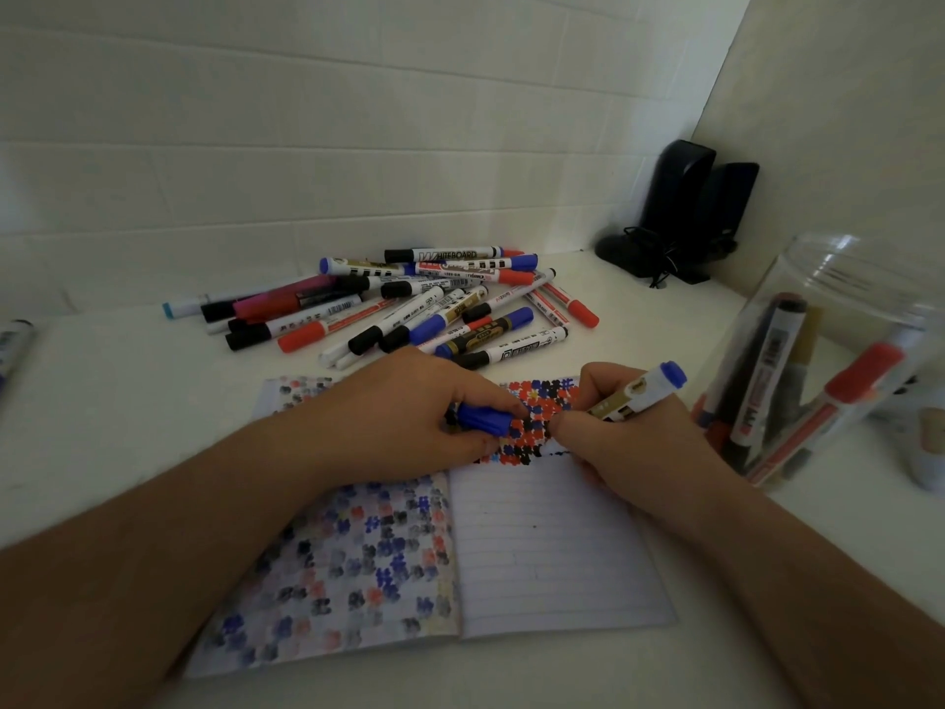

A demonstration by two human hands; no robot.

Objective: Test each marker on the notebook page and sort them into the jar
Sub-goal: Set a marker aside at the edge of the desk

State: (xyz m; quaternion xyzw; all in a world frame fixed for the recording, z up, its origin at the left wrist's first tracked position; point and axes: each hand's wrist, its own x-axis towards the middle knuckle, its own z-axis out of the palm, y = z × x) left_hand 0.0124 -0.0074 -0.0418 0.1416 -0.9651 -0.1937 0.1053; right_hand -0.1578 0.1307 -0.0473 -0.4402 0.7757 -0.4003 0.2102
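The right hand (608,427) has its fingers curled round a white-and-gold marker with a blue end (639,396), tip down on the open lined notebook (552,545); the left hand (404,411) pinches a blue cap (483,419) over the same page. Beyond lies a heap of capped markers (409,304) on the white tabletop (128,401), and a clear plastic jar (828,360) stands to the right, holding several markers

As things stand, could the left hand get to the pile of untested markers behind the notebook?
Probably not at once: the left hand grips a blue cap, so it is occupied. The path itself looks free; the marker pile lies just beyond the notebook with nothing between.
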